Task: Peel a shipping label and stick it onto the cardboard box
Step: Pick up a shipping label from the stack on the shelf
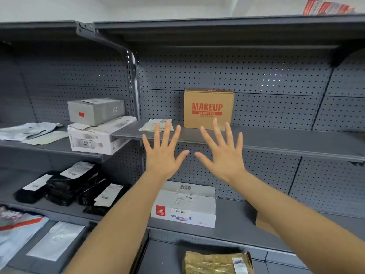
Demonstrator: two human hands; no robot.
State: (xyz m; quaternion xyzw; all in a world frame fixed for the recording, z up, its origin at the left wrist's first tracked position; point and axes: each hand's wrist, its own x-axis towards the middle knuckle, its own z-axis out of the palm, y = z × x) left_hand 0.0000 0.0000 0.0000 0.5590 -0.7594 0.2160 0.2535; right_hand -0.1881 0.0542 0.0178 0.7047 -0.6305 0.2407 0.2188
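Note:
A brown cardboard box (207,101) printed MAKEUP in red stands upright on the grey shelf (276,141) against the pegboard. Left of it lies a small stack of shipping labels (153,124) flat on the same shelf. My left hand (163,153) and my right hand (223,153) are raised side by side in front of the shelf edge, palms away, fingers spread wide, holding nothing. The fingertips of my left hand overlap the labels in view; those of my right hand overlap the box's lower edge.
A grey box (95,110) sits on a white box (92,138) at the left. Black mailer bags (65,186) with labels lie on the lower left shelf. A white parcel (185,206) rests below the hands, a gold-wrapped package (217,263) at the bottom.

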